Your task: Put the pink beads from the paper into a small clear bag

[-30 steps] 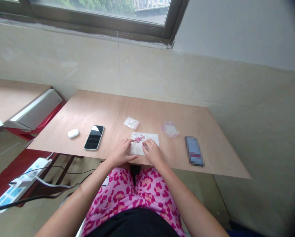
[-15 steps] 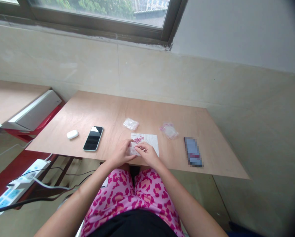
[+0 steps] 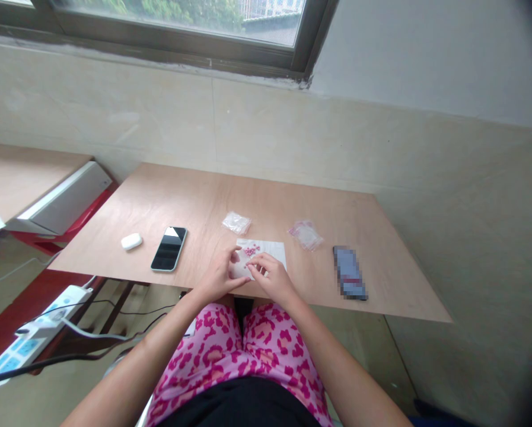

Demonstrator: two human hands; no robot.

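Small pink-red bead-like pieces (image 3: 250,251) lie in a loose cluster on a white sheet (image 3: 278,251) near the table's front edge. My left hand (image 3: 221,274) rests at the sheet's left side, its thumb and fingers spread apart in a curve, with nothing visible between them. Over the sheet's front part, my right hand (image 3: 269,276) has its thumb and forefinger brought together in a pinch just below the cluster. Whatever is between those fingertips is too small to make out. The hands are close, with the right fingertips near the left thumb.
Behind the sheet lie a clear plastic bag (image 3: 236,222) and, to the right, clear bags with pinkish edges (image 3: 306,235). A phone (image 3: 169,249) and a white earbud case (image 3: 131,241) are on the left; another phone (image 3: 350,273) lies right. A power strip (image 3: 38,332) with cables sits lower left.
My left fingers have opened wider and drawn slightly away from the right hand's fingertips. My right hand has shifted slightly right, still pinched. The beads and other objects stay put.
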